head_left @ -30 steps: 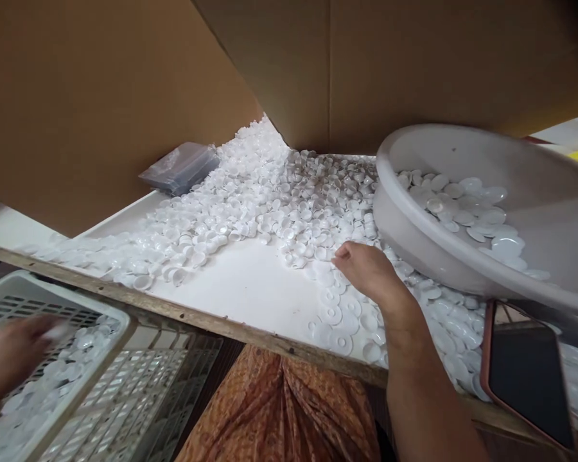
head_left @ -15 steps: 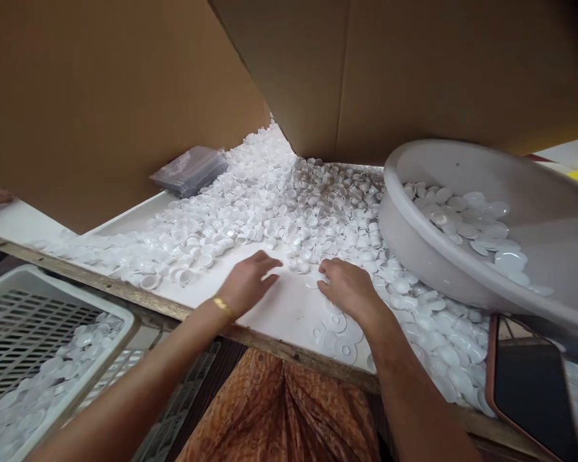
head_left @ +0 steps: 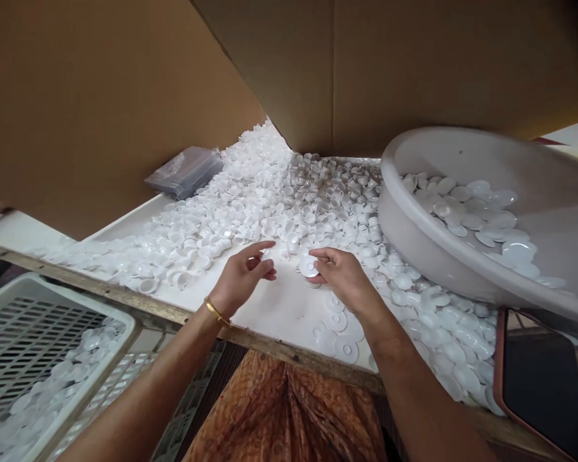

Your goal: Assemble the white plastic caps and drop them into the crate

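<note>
My right hand (head_left: 340, 274) pinches a round white plastic disc (head_left: 309, 264) with a small raised ring at its centre, its face turned towards me. My left hand (head_left: 243, 276), with a gold bangle at the wrist, has thumb and fingers closed around a small white plastic piece (head_left: 266, 254), mostly hidden by the fingers. Both hands are just above the white tabletop (head_left: 270, 308), a short distance apart. Beyond them spreads a heap of small white plastic cups (head_left: 250, 192). Several flat white discs (head_left: 340, 327) lie near my right forearm.
A large grey basin (head_left: 399, 237) with white discs stands at the right. A phone (head_left: 544, 378) lies at the right front edge. At lower left is a plastic crate (head_left: 120, 314) containing white pieces. Cardboard (head_left: 125, 96) walls the back; a plastic-wrapped packet (head_left: 185, 172) rests against it.
My right hand has picked up a white disc and raised it slightly. My left hand has closed its fingers on a small white piece. The view has shifted slightly.
</note>
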The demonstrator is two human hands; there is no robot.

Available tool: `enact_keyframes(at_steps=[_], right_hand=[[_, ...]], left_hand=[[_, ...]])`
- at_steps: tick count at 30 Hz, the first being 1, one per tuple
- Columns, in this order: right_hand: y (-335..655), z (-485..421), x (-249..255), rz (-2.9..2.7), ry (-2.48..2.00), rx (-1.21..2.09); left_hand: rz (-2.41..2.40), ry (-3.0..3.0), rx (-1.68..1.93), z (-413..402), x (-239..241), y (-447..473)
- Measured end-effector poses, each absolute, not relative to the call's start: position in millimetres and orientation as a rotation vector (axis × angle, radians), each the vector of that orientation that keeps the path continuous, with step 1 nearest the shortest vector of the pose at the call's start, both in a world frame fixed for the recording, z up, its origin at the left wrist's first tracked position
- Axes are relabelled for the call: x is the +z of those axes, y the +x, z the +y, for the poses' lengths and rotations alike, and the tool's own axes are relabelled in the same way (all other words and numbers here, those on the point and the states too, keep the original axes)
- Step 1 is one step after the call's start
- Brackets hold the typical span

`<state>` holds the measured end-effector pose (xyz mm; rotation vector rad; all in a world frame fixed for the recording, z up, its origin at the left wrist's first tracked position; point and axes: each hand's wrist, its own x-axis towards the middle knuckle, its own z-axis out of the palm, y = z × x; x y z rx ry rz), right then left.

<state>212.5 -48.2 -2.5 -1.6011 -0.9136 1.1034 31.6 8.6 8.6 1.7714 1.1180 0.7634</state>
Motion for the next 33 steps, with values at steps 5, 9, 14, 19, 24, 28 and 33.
enact_keyframes(at_steps=[5,9,14,19,24,28,33], right_hand=[[191,-50,-3,-0.742,-1.272,1.413],[188,-50,-1,-0.665,-1.144,1.48],[190,-50,2,-0.627,-1.161,1.481],[188,-51,3,-0.621,-1.139,1.435],[187,-50,3,-0.652,-1.161,1.389],[187,-50,1,-0.673,-1.185,1.37],[185,-51,0,-0.669,-1.149,1.331]], left_hand=[[1.056,1.989,1.025,-22,10,50],[1.019,2.357,1.132,-24,-3,52],[0.866,2.678,1.198,-15,-6,42],[0.893,3.032,0.985,-15,13,40],[1.002,3.12,0.884,-18,18,42],[1.003,3.126,0.861,-19,16,47],[1.053,3.141,0.785,-18,19,50]])
